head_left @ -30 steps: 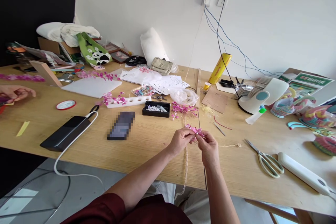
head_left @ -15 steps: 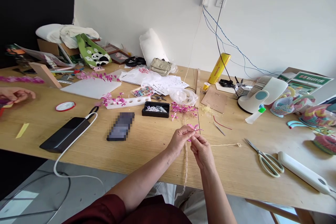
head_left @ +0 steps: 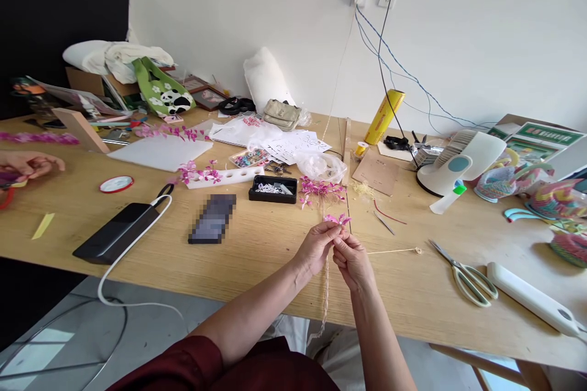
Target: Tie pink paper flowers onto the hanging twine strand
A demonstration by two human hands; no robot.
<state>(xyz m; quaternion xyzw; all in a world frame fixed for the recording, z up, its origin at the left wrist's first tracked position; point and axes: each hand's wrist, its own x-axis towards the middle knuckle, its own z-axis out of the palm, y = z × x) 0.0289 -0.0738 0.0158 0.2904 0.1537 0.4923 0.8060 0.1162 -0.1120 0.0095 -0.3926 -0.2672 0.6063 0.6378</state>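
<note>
Both hands meet just above the near edge of the wooden surface, working on a small pink flower sprig bound to a bundle of pale straw-coloured strands. The left hand has its fingers pinched narrow around the stem just under the blossoms; the right hand sits touching it, fingers closed tight on the same stem a little lower, seemingly with a fine thread between them (too thin to be sure). A pale cord runs off to the right across the surface from there, ending in a small knot.

Judging by how things lie, the work looks partly done: one cluster of blossoms already sits at the top of the strands, while a loose pile of pink flowers lies further back, apart from the hands and not yet attached. The strands below the grip are bare.

The sprig's long axis runs roughly away from the person, blossoms pointing toward the far wall, the tail hanging back over the surface's near edge. Scissors lie well to the right, untouched
</note>
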